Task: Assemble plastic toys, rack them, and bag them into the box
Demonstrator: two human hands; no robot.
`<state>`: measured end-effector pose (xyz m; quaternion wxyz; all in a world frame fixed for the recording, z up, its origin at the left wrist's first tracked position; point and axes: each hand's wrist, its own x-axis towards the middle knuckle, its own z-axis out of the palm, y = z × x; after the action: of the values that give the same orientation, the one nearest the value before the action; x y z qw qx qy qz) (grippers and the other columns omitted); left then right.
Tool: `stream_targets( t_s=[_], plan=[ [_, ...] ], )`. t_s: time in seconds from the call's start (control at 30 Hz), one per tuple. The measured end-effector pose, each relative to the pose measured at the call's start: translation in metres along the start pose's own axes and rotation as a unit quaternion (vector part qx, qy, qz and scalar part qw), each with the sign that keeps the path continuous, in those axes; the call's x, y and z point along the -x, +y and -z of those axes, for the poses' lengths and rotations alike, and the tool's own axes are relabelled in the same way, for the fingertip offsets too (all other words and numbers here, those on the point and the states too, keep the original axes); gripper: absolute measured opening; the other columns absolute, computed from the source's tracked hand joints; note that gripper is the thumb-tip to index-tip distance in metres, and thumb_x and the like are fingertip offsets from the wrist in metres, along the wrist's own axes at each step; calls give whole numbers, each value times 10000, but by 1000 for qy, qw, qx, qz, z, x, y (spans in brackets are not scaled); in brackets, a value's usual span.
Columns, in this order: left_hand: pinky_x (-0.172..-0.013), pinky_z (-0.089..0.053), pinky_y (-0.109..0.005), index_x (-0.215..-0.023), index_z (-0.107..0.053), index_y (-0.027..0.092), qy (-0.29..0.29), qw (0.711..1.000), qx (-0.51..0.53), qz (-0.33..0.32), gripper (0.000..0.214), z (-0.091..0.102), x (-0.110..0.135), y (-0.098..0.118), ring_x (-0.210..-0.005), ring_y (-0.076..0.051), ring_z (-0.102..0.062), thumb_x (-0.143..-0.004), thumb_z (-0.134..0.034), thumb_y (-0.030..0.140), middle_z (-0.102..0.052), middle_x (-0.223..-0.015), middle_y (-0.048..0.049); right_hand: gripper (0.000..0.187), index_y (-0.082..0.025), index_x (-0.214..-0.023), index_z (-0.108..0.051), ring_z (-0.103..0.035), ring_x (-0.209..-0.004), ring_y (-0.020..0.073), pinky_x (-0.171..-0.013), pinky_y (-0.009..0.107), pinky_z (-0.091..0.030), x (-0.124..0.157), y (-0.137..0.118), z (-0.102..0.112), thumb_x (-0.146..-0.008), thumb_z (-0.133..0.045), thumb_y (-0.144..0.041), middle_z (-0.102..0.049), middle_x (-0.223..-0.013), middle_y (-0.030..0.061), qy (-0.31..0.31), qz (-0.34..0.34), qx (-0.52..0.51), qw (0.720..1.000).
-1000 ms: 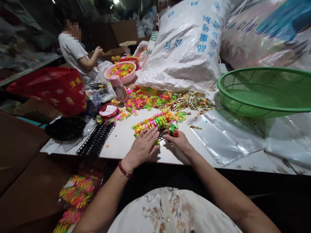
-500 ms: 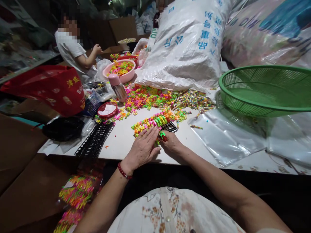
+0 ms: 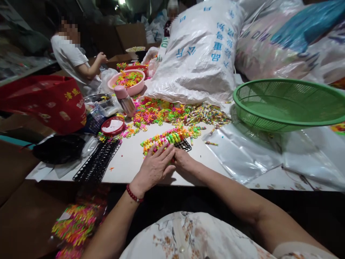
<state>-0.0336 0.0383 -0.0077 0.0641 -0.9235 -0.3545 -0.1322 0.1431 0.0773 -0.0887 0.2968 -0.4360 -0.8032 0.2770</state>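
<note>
My left hand [image 3: 155, 166] lies with fingers stretched out over the near side of a row of small bright plastic pieces [image 3: 164, 138] in yellow, pink, green and orange. These pieces sit on a black plastic grid rack [image 3: 183, 144], whose bare end shows at the right. Close against the left fingertips, my right hand [image 3: 184, 160] is closed at the rack's near edge; its fingertips and whatever they grip are hidden. Beyond the rack spreads a pile of loose bright plastic pieces [image 3: 159, 113], with many patterned little tubes [image 3: 207, 114] at its right.
Black racks [image 3: 97, 162] lie stacked at left, near a red basket [image 3: 122, 126] and a pink-capped bottle [image 3: 126, 102]. A green sieve [image 3: 285, 124] and clear plastic bags [image 3: 242, 158] are at right. A big white sack [image 3: 194, 54] stands behind; a person [image 3: 72, 57] works at far left.
The view has shifted slightly to the right. Green and red pieces that showed at my right fingertips are now covered by my hands. Both hands stay at the rack.
</note>
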Motion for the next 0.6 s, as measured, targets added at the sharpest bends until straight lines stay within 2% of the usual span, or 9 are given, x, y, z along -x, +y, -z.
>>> stream_targets(
  t_s=[0.13, 0.23, 0.3, 0.33, 0.43, 0.5, 0.6],
  plan=[
    [-1149, -252, -466, -1424, -435, 219, 3, 1000, -2, -2, 499, 1, -1, -2, -1400, -247, -379, -959, -478, 395, -445, -1498, -67, 151, -175, -913, -692, -599, -797, 154, -736, 256, -460, 7, -1, 16, -820, -578, -139, -670, -898, 37, -7, -13, -3, 1000],
    [-1105, -311, -436, -1380, -482, 203, 5, 1000, -4, -7, 464, 2, 0, -3, -1400, -242, -378, -949, -506, 373, -469, -1481, -71, 147, -179, -903, -662, -593, -780, 162, -737, 271, -440, 13, 10, 42, -890, -515, -173, -664, -853, 38, 77, -108, 70, 989],
    [-1072, -343, -432, -1343, -514, 198, 4, 1000, -3, -6, 432, 3, 0, -3, -1404, -251, -370, -944, -518, 364, -485, -1468, -72, 142, -159, -964, -627, -593, -827, 196, -755, 302, -425, 12, 20, 58, -912, -501, -199, -661, -915, 83, 139, -181, 160, 960],
    [-1057, -355, -431, -1329, -525, 199, 4, 1000, -2, -2, 417, 3, 0, -2, -1406, -256, -367, -943, -522, 358, -496, -1459, -72, 148, -146, -1002, -608, -594, -856, 215, -760, 314, -419, 10, 25, 64, -913, -514, -217, -658, -957, 112, 149, -208, 199, 946],
    [-1025, -382, -420, -1317, -533, 205, 5, 1000, 3, 9, 400, 3, 2, 0, -1402, -257, -373, -939, -536, 334, -537, -1421, -72, 220, -125, -1073, -572, -605, -901, 251, -751, 319, -406, 0, 30, 75, -898, -570, -259, -653, -1018, 164, 116, -265, 248, 925],
    [-1015, -391, -413, -1316, -535, 204, 6, 1000, 5, 15, 395, 3, 6, 0, -1391, -251, -390, -941, -535, 331, -559, -1397, -75, 192, -126, -1058, -575, -615, -886, 256, -737, 317, -401, -5, 30, 77, -899, -560, -234, -666, -981, 165, 91, -282, 249, 922],
    [-1021, -382, -416, -1302, -548, 204, 1, 1000, 2, 11, 374, 6, 15, -2, -1383, -243, -401, -961, -498, 349, -563, -1393, -72, 165, -114, -1034, -583, -617, -861, 256, -726, 321, -401, -1, 29, 78, -907, -509, -187, -673, -954, 176, 90, -296, 249, 918]
  ],
)
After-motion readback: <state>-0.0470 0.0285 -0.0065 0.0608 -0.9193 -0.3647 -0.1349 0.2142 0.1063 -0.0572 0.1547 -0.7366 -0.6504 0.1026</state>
